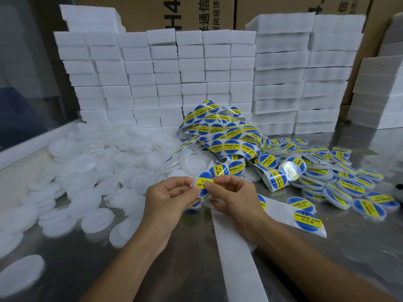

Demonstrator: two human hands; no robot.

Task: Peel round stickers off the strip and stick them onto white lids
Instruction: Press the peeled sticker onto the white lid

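Both hands meet over the middle of the steel bench (196,269). The left hand (172,199) curls round a white lid (201,184), fingertips on its left edge, thumb beneath. The right hand (234,197) pinches the right edge of a round sticker (204,182), blue with a yellow band, which lies on the face of that lid; whether it is fully pressed down I cannot tell. So each grip is closed: the left on the lid, the right on the sticker.

The strip (235,243) of white backing runs out from under the right hand toward the near edge of the bench, bare along that stretch. A second run goes off to the right and carries one sticker more near its end. Behind the hands the unused part of the strip lies in a loose tangled heap (226,136), crowded with stickers.

To the left spreads a big pile of plain lids (91,166). To the right lie the labelled lids (340,175), overlapping one another. Stacks of white foam blocks (165,79) stand along the back, with cardboard cartons (192,12) behind them.
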